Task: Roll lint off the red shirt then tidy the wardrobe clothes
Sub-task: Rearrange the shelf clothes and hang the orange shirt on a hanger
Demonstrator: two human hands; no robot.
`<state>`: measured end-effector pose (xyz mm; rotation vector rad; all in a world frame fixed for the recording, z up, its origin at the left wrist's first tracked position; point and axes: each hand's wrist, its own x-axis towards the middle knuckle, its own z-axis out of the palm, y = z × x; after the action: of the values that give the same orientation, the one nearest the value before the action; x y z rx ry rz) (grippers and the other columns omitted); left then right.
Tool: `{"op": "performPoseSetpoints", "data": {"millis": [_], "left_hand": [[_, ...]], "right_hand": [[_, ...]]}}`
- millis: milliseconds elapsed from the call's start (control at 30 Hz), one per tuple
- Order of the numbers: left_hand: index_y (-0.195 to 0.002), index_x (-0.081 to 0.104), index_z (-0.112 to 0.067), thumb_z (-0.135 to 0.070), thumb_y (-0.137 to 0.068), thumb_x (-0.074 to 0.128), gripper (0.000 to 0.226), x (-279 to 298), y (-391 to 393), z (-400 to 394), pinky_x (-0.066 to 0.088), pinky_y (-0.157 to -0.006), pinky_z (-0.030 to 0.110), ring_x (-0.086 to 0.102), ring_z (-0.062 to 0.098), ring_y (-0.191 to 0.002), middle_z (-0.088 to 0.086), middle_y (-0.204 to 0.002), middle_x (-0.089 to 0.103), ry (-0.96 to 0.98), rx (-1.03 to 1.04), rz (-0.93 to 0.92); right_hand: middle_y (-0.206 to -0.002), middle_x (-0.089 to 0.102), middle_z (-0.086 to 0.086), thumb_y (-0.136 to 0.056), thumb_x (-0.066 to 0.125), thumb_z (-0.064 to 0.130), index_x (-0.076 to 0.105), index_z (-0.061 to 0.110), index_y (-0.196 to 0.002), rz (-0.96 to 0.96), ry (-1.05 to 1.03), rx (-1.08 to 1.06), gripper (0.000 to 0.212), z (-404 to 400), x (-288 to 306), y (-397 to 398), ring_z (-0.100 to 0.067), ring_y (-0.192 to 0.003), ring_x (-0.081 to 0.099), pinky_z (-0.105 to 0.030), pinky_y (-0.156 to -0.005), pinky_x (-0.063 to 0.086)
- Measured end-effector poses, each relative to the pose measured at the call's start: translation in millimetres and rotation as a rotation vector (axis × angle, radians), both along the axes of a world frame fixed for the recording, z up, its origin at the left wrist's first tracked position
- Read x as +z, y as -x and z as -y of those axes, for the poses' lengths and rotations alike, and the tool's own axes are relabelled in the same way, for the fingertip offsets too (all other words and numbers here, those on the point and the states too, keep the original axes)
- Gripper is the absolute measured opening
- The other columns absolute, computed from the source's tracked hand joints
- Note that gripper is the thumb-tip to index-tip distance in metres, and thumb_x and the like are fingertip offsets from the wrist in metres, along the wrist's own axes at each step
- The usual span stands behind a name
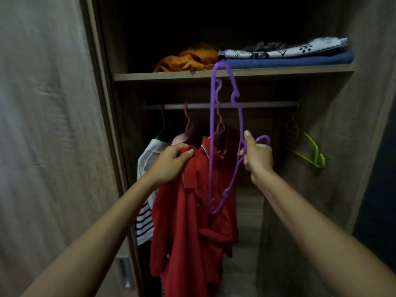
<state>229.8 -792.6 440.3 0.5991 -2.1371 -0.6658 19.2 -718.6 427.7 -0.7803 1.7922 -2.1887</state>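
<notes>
The red shirt [192, 211] is held up in front of the open wardrobe [334, 168], a little below the centre of the view; its shoulder, near the collar, is gripped by the left hand [171, 163], whose fingers and thumb are curled into the cloth; the rest of the shirt hangs loose towards six o'clock. The purple hanger [222, 133] is gripped by the right hand [257, 157], at three o'clock of the shirt's collar; the fingers are closed round the hanger near its hook, which curls out past the knuckles; the hanger is turned on end, one tip reaching up to twelve o'clock across the shelf [214, 75] edge, the other lying against the front of the shirt.

Behind the shirt, the rail [257, 105] is crossed by a pink hanger [187, 121] at eleven o'clock of the left hand; a white garment with dark stripes [145, 211] is hung at nine o'clock of the shirt, just beside it. A green hanger [308, 146] is seen on the rail at three o'clock, well apart from the right hand. On the shelf, an orange cloth [188, 58] is bunched at twelve o'clock; a patterned fabric [289, 48] is laid upon a folded blue cloth [289, 61] at one o'clock. The wardrobe door [42, 125] is seen at nine o'clock.
</notes>
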Motion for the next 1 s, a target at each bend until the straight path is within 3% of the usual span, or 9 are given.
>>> {"op": "performPoseSetpoints", "data": {"millis": [67, 133, 200, 300, 367, 533, 633, 833, 1000], "left_hand": [[-0.094, 0.065, 0.001, -0.017, -0.098, 0.049, 0.024, 5.2, -4.3, -5.3, 0.047, -0.068, 0.025, 0.056, 0.001, -0.071, 0.005, -0.078, 0.066, -0.028, -0.051, -0.032], [-0.096, 0.065, -0.002, -0.016, -0.098, 0.048, 0.023, 12.5, -9.2, -9.0, 0.047, -0.069, 0.021, 0.055, -0.003, -0.069, -0.002, -0.078, 0.063, -0.043, -0.094, -0.063], [-0.100, 0.066, -0.014, -0.017, -0.099, 0.046, 0.020, 21.1, -17.2, -11.8, 0.048, -0.080, 0.023, 0.058, 0.001, -0.081, -0.004, -0.089, 0.066, -0.052, -0.130, -0.098], [-0.102, 0.065, -0.023, -0.018, -0.099, 0.045, 0.021, 34.9, -41.6, -10.5, 0.046, -0.087, 0.024, 0.060, 0.003, -0.090, -0.006, -0.095, 0.068, 0.059, -0.030, -0.100], [-0.108, 0.065, -0.024, -0.019, -0.099, 0.045, 0.022, 41.3, -61.9, -6.8, 0.045, -0.089, 0.025, 0.060, 0.005, -0.097, -0.007, -0.102, 0.068, 0.177, 0.109, -0.030], [-0.110, 0.066, -0.022, -0.022, -0.098, 0.046, 0.023, 34.3, -82.6, -8.7, 0.039, -0.074, 0.015, 0.060, 0.003, -0.095, -0.009, -0.099, 0.067, 0.281, 0.252, 0.101], [-0.110, 0.065, -0.025, -0.021, -0.098, 0.046, 0.023, 31.7, -82.2, -22.8, 0.044, -0.080, 0.010, 0.060, -0.004, -0.095, -0.014, -0.100, 0.067, 0.315, 0.195, 0.009], [-0.107, 0.065, -0.024, -0.024, -0.099, 0.046, 0.021, 31.3, -84.4, -28.1, 0.047, -0.080, 0.018, 0.062, -0.004, -0.091, -0.010, -0.095, 0.069, 0.387, 0.170, -0.034], [-0.105, 0.065, -0.027, -0.028, -0.099, 0.045, 0.021, 23.3, -75.1, -15.7, 0.045, -0.079, 0.014, 0.061, -0.007, -0.090, -0.010, -0.095, 0.069, 0.310, 0.188, 0.010]], "right_hand": [[-0.025, 0.043, 0.002, -0.091, 0.052, 0.054, 0.060, 0.009, -0.050, 0.003, -0.041, -0.054, 0.061, 4.8, -14.9, -10.5, -0.007, -0.022, 0.040, -0.019, -0.034, 0.033], [-0.030, 0.048, 0.000, -0.093, 0.049, 0.053, 0.062, 0.008, -0.052, -0.047, -0.130, -0.063, 0.062, 8.0, -30.2, -21.7, -0.011, -0.035, 0.052, -0.023, -0.047, 0.042], [-0.046, 0.056, -0.007, -0.095, 0.046, 0.050, 0.067, 0.000, -0.061, -0.161, -0.278, -0.086, 0.064, 10.8, -49.2, -29.8, -0.021, -0.060, 0.060, -0.029, -0.063, 0.040], [-0.073, 0.068, -0.025, -0.097, 0.046, 0.046, 0.068, -0.004, -0.066, -0.335, -0.420, -0.147, 0.062, 11.5, -77.7, -32.5, -0.035, -0.082, 0.067, -0.034, -0.071, 0.043], [-0.076, 0.070, -0.025, -0.097, 0.046, 0.043, 0.065, 0.001, -0.061, -0.460, -0.462, -0.162, 0.059, 7.3, -85.4, -30.4, -0.041, -0.085, 0.066, -0.036, -0.073, 0.044], [-0.085, 0.070, -0.026, -0.097, 0.044, 0.046, 0.071, -0.001, -0.081, -0.720, -0.574, -0.261, 0.056, 5.1, -65.9, -19.6, -0.043, -0.088, 0.064, -0.041, -0.071, 0.049], [-0.093, 0.066, -0.030, -0.095, 0.046, 0.048, 0.069, 0.000, -0.092, -0.723, -0.598, -0.300, 0.053, 7.5, -48.3, -15.8, -0.045, -0.091, 0.063, -0.042, -0.073, 0.050], [-0.104, 0.063, -0.032, -0.095, 0.048, 0.044, 0.068, -0.001, -0.102, -0.616, -0.600, -0.330, 0.049, -8.2, -17.5, 4.7, -0.046, -0.098, 0.060, -0.041, -0.079, 0.049], [-0.100, 0.064, -0.031, -0.095, 0.048, 0.046, 0.067, -0.001, -0.100, -0.789, -0.615, -0.337, 0.051, -19.0, -10.9, -17.5, -0.046, -0.095, 0.062, -0.044, -0.076, 0.050]]}}
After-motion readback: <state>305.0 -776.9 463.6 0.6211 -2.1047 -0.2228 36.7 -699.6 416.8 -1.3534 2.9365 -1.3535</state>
